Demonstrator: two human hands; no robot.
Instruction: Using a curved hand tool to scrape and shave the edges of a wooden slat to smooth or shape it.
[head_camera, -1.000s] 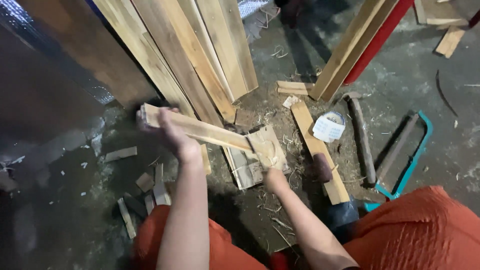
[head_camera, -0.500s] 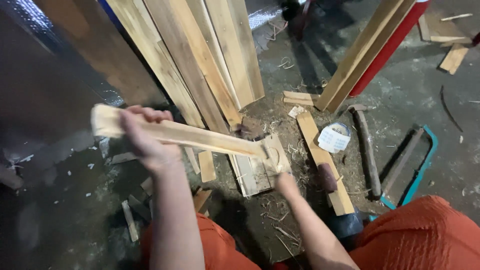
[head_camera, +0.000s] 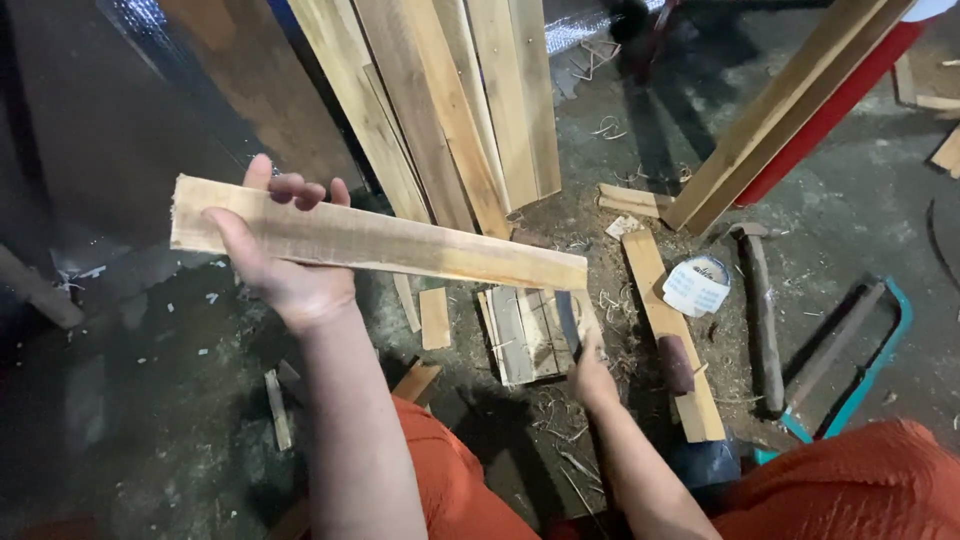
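Observation:
My left hand (head_camera: 283, 262) grips a long flat wooden slat (head_camera: 400, 247) near its left end and holds it in the air, nearly level, its right end over a small wooden block. My right hand (head_camera: 593, 378) is closed on the handle of a narrow metal blade tool (head_camera: 567, 318) that points up toward the slat's right end. The small wooden block (head_camera: 527, 334) lies on the floor just behind that hand. My knees in orange cloth (head_camera: 870, 480) fill the bottom of the view.
Tall planks (head_camera: 455, 110) lean at the back, and a timber beside a red post (head_camera: 800, 110) stands at the right. On the dirty floor lie a hammer (head_camera: 762, 310), a teal-framed saw (head_camera: 860, 350), a short board (head_camera: 672, 325), a small white tub (head_camera: 697, 288) and wood scraps (head_camera: 434, 318).
My left hand has raised the slat and turned its face toward me. The slat's right end has lifted off the block, and my right hand has drawn back with the blade tool.

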